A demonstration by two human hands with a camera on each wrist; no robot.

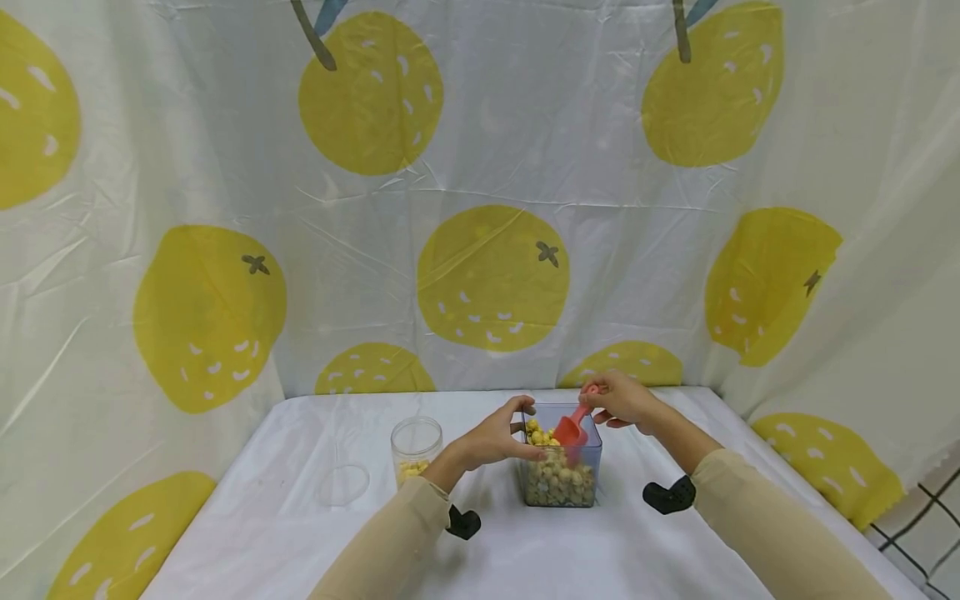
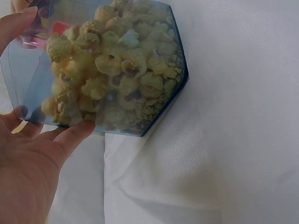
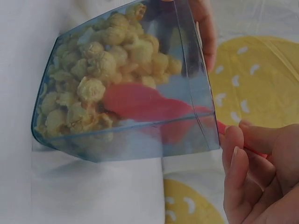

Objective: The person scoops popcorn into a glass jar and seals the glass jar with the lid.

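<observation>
A clear bluish square container (image 1: 561,475) of popcorn (image 2: 112,60) stands on the table. My left hand (image 1: 491,435) grips its left side near the rim, thumb on the near face and fingers around the back. With my right hand (image 1: 618,400) I pinch the handle of a red scoop (image 1: 572,430) above the container's right rim. The scoop's bowl (image 3: 135,101) is down inside, against the popcorn, seen through the clear wall in the right wrist view.
A clear round jar (image 1: 417,442) with some popcorn in its bottom stands to the left, behind my left forearm. Beside it a clear round lid (image 1: 344,485) lies flat on the white tablecloth (image 1: 480,550). A fruit-print curtain (image 1: 495,183) hangs behind the table.
</observation>
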